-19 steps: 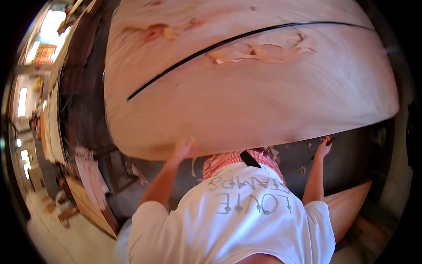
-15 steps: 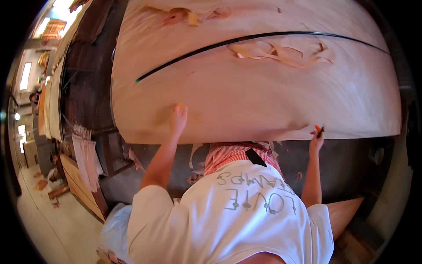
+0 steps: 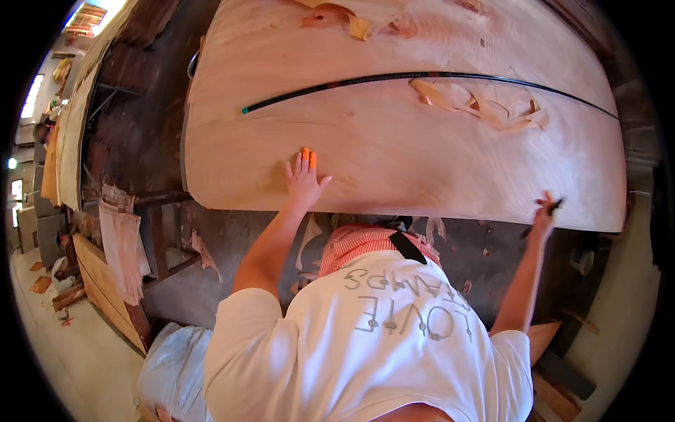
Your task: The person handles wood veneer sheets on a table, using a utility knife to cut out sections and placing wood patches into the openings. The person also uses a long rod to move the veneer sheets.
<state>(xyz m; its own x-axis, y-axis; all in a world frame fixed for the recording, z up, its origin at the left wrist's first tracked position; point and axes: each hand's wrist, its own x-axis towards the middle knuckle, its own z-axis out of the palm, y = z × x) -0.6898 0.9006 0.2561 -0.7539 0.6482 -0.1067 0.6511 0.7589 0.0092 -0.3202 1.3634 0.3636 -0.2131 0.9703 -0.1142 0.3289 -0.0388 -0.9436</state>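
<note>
A large sheet of pale reddish wood veneer spreads across the work surface in front of me. My left hand lies on its near left part, fingers stretched out and apart, with orange coverings on some fingertips. Over the sheet's near right edge, my right hand is closed around a slim dark tool, whose exact kind I cannot make out. A long thin black pole with a green end lies across the sheet beyond my hands.
Curled veneer strips lie by the pole, and more veneer scraps are at the far side. Torn veneer pieces hang at the left beside a dark frame. A plastic-wrapped bundle stands at lower left.
My left hand has spread open on the sheet and sits farther right. The right hand has moved right with the tool. The whole view has shifted and turned slightly.
</note>
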